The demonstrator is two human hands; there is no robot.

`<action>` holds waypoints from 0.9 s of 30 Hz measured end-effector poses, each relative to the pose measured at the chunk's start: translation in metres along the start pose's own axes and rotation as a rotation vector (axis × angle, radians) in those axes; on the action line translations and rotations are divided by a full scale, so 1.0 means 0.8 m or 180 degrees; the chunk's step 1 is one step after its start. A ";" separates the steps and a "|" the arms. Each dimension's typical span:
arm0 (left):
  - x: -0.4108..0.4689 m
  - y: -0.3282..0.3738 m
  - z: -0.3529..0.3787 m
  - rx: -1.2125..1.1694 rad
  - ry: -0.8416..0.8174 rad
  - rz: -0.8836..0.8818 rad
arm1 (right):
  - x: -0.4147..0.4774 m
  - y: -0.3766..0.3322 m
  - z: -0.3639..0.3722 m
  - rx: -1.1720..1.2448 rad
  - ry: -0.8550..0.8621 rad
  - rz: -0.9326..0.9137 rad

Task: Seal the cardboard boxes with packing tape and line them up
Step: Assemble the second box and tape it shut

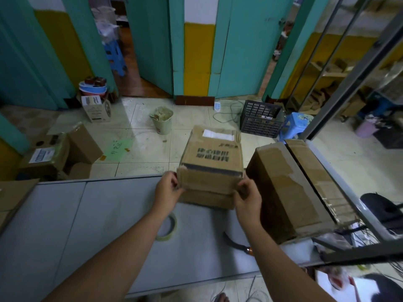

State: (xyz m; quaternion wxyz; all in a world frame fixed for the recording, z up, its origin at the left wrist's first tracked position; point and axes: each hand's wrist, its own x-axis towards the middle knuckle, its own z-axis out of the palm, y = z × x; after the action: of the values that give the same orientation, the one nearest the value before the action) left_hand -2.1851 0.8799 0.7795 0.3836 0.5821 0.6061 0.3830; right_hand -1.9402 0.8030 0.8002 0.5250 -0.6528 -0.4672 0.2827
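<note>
A small cardboard box (pixel 211 162) with black print on its top sits at the far edge of the grey table (pixel 87 225). My left hand (pixel 166 192) grips its near left corner and my right hand (pixel 248 196) grips its near right corner. Its near flap looks bent down. A roll of clear packing tape (pixel 169 227) lies on the table under my left forearm, partly hidden. To the right stand two larger taped boxes: one (pixel 285 188) close to the small box, another (pixel 316 171) behind it.
A dark tool with a copper band (pixel 237 244) lies on the table near my right forearm. On the floor beyond are a bin (pixel 162 120), a black crate (pixel 260 118), a blue stool (pixel 294 125) and several loose boxes (pixel 54 153) at the left. Cardboard (pixel 11 197) overhangs the table's left edge.
</note>
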 end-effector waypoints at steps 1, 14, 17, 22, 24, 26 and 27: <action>-0.006 -0.010 0.000 0.0071 -0.0128 -0.0091 | -0.008 0.012 0.002 -0.0029 -0.0018 0.0083; 0.004 -0.008 -0.019 0.0683 -0.1003 -0.0288 | 0.028 -0.001 0.010 -0.0411 -0.0336 0.1067; 0.005 -0.007 -0.013 0.0639 -0.0964 -0.0577 | 0.027 0.003 0.015 -0.0372 -0.0477 0.1325; 0.005 -0.005 0.001 -0.0589 -0.0970 -0.1245 | 0.017 0.002 0.011 0.0446 -0.0236 0.1560; 0.005 0.004 0.003 -0.1392 -0.0795 -0.1618 | 0.012 -0.001 0.013 0.0569 -0.0095 0.1509; 0.005 0.010 0.000 -0.1897 -0.0705 -0.1926 | 0.003 -0.004 0.015 0.0659 -0.0031 0.1386; 0.006 0.010 -0.004 -0.2057 -0.0683 -0.2029 | -0.003 -0.005 0.015 0.0725 -0.0029 0.1303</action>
State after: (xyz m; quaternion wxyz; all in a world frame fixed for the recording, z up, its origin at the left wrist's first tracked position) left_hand -2.1847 0.8850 0.7879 0.7043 0.2538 0.5612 0.3529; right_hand -1.9528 0.8064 0.8000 0.5249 -0.6692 -0.2925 0.4372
